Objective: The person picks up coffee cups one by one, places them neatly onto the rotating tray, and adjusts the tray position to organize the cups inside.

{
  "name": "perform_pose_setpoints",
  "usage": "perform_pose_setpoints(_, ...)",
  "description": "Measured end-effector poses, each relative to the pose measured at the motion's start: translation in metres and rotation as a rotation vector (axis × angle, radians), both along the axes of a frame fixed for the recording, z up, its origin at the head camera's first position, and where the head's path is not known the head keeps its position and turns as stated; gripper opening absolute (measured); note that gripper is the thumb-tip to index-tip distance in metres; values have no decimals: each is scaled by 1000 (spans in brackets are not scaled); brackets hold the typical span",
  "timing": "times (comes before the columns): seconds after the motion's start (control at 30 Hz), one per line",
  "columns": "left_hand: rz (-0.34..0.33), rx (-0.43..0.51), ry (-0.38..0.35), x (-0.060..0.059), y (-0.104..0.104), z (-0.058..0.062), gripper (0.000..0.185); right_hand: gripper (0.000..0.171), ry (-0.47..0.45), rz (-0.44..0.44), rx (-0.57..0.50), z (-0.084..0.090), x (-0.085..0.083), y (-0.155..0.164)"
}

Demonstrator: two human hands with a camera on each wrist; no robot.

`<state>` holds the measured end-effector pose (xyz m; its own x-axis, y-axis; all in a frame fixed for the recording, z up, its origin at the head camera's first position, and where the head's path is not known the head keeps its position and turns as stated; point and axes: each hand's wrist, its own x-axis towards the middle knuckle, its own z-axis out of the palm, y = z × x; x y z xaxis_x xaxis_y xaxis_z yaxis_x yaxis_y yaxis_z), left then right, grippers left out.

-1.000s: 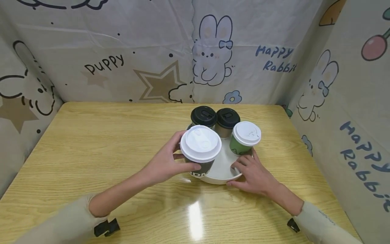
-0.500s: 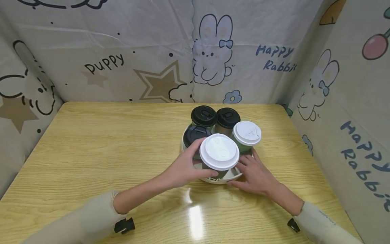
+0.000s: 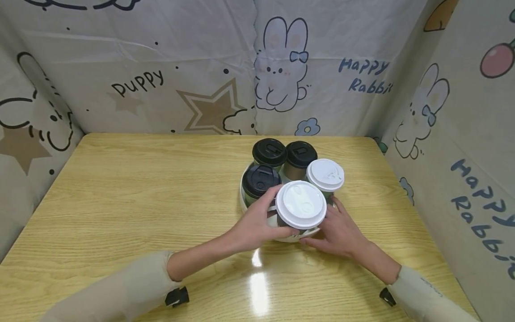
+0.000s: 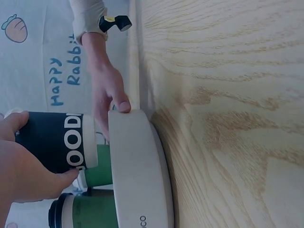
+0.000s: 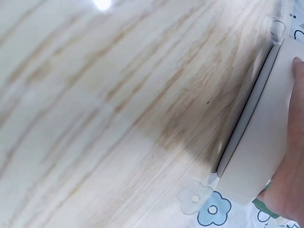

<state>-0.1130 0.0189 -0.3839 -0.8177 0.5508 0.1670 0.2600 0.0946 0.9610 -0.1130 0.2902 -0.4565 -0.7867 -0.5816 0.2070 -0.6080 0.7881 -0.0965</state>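
My left hand (image 3: pixel 255 226) grips a paper coffee cup (image 3: pixel 301 203) with a white lid and a dark sleeve with pale lettering. In the left wrist view the cup's base hangs just above the rim of a round white tray (image 4: pixel 137 175). My right hand (image 3: pixel 342 228) pinches the tray's wall at the near right, thumb outside, its other fingers partly hidden behind the cup. Inside the tray stand a green cup with a white lid (image 3: pixel 325 173) and black-lidded cups at the left (image 3: pixel 261 179), back left (image 3: pixel 269 152) and back right (image 3: pixel 301 154).
The tray sits on a wood-grain table (image 3: pixel 141 201), right of its middle. A printed cloth (image 3: pixel 213 67) hangs behind the table and along both sides. Black wrist mounts (image 3: pixel 177 296) show at both sleeves.
My left hand has carried the white-lidded cup rightward, from the tray's left side to its near right part, uncovering the left black-lidded cup. The right hand stays at the tray's rim.
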Motion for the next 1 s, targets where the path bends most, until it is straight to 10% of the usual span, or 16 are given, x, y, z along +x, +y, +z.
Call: perform_pose_setpoints(1.0, 51, 40, 89, -2, 28, -25, 86, 95, -23, 27, -120, -4, -2, 2)
